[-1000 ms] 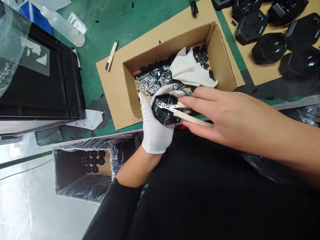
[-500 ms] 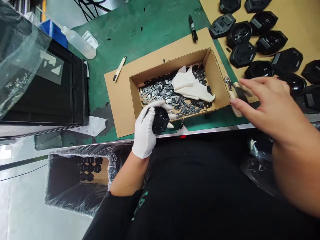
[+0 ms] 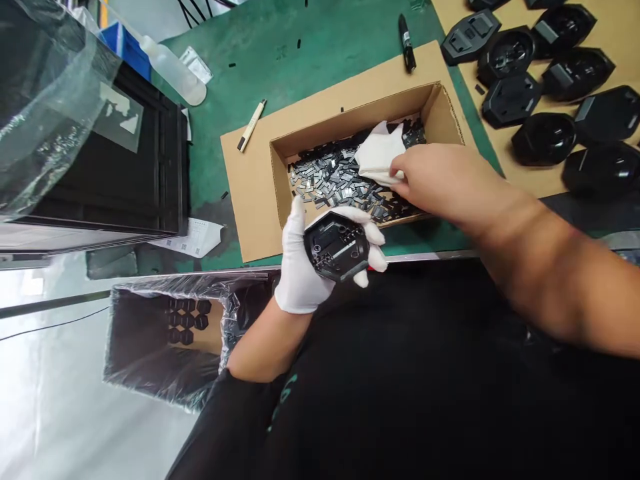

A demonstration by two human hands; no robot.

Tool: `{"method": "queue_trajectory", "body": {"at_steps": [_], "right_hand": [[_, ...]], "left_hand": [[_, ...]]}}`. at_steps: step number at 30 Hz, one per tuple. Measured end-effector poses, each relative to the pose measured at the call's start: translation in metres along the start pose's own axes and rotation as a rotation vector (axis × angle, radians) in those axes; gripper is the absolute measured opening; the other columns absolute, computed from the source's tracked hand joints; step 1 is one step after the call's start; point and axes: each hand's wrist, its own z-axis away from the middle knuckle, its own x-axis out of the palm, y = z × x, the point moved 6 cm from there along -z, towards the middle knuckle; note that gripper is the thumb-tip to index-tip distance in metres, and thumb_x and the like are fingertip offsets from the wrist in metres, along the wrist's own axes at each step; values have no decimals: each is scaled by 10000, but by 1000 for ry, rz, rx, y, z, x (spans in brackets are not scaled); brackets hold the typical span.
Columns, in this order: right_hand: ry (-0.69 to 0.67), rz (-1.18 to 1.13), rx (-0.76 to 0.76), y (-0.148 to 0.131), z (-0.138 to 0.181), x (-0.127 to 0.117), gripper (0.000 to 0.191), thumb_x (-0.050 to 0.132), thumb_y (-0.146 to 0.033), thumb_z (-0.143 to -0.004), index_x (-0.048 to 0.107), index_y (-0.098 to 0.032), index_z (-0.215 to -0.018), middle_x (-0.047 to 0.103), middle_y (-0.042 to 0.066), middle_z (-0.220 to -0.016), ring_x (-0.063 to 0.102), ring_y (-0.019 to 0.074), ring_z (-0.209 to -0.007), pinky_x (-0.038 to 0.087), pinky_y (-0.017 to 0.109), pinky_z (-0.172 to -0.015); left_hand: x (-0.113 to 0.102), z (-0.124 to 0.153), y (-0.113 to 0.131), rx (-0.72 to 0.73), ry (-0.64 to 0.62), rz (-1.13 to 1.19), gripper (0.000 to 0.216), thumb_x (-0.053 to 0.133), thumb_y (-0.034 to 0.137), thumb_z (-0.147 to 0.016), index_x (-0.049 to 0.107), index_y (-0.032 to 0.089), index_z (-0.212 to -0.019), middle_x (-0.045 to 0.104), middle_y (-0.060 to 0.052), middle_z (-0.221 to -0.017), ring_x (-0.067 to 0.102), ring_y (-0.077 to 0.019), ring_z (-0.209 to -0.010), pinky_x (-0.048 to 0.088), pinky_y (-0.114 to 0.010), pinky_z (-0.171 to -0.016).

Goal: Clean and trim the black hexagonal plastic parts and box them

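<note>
My left hand (image 3: 303, 273), in a white glove, is wrapped round a black hexagonal plastic part (image 3: 338, 244) with its hollow inner side facing up, just in front of the cardboard box (image 3: 280, 177). The box holds a heap of small grey metal clips (image 3: 330, 177) and a white cloth (image 3: 380, 153). My bare right hand (image 3: 440, 180) reaches into the right half of the box, over the clips and against the cloth. Its fingertips are curled down into the box and hidden, so what they pinch is not visible.
Several black hexagonal parts (image 3: 545, 137) lie on cardboard at the right. A black marker (image 3: 406, 33), a white pen (image 3: 251, 125) and a clear bottle (image 3: 173, 63) lie on the green mat. A black tray stack (image 3: 120, 173) stands left; a plastic-lined carton (image 3: 165, 340) sits below the table edge.
My right hand went right with the cutters, set them out of view, and came back into the box. My left hand turned the black part over so its inner side faces up.
</note>
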Motion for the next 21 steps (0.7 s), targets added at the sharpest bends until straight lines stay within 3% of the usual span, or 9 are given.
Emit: {"method": "queue_trajectory", "body": {"at_steps": [3, 6, 9, 11, 13, 15, 17, 21], "right_hand": [[42, -10, 15, 4, -3, -2, 88, 692, -211, -894, 734, -178, -825, 796, 155, -930, 699, 268, -803, 509, 394, -715], [221, -122, -60, -5, 19, -32, 51, 646, -198, -921, 697, -197, -926, 781, 166, -1043, 724, 320, -977, 577, 444, -824], [512, -404, -230, -29, 60, -74, 70, 636, -212, -959, 669, -231, -1018, 787, 117, -1064, 751, 302, -974, 630, 473, -867], [571, -494, -422, -58, 82, -84, 70, 621, -209, -992, 679, -236, -1021, 809, 95, -1086, 774, 297, -1032, 662, 479, -924], [541, -449, -600, -91, 94, -78, 147, 567, -166, -1042, 707, -207, -1062, 827, 100, -1185, 772, 303, -1202, 665, 484, -1055], [569, -388, -657, -110, 100, -66, 218, 518, -107, -1070, 715, -164, -1145, 821, 108, -1296, 729, 318, -1352, 617, 528, -1185], [606, -398, -636, -116, 103, -56, 240, 516, -78, -1076, 700, -150, -1212, 808, 99, -1358, 690, 325, -1423, 562, 592, -1253], [548, -498, -608, -113, 112, -39, 228, 540, -92, -1075, 679, -217, -1205, 817, 48, -1326, 695, 246, -1418, 517, 586, -1307]], "left_hand": [[0, 4, 3, -13, 60, 26, 837, 372, 908, -967, 750, 162, -930, 759, -120, -866, 771, -233, -666, 567, -256, -409], [-3, 6, 3, -17, 79, 16, 866, 348, 939, -948, 756, 175, -965, 771, -126, -900, 772, -239, -689, 587, -279, -438], [-7, 1, 0, 24, 114, -2, 801, 398, 897, -974, 758, 182, -971, 785, -107, -898, 789, -241, -727, 647, -314, -524], [-11, -6, -1, 97, 159, 7, 694, 473, 813, -1009, 766, 184, -1001, 813, -112, -973, 829, -276, -892, 720, -378, -718], [-16, -12, 1, 221, 223, 35, 530, 532, 675, -1055, 771, 202, -1056, 827, -101, -1156, 795, -267, -1204, 683, -367, -1026], [-22, -15, 4, 337, 298, 49, 401, 530, 561, -1091, 767, 237, -1108, 801, -51, -1312, 652, -193, -1459, 549, -279, -1216], [-27, -15, 8, 356, 330, -9, 409, 503, 575, -1099, 766, 264, -1141, 794, -27, -1335, 564, -180, -1548, 532, -291, -1243], [-31, -8, 20, 414, 363, -164, 600, 472, 767, -1038, 770, 250, -970, 832, -77, -1171, 645, -307, -1468, 658, -447, -1106]]}}
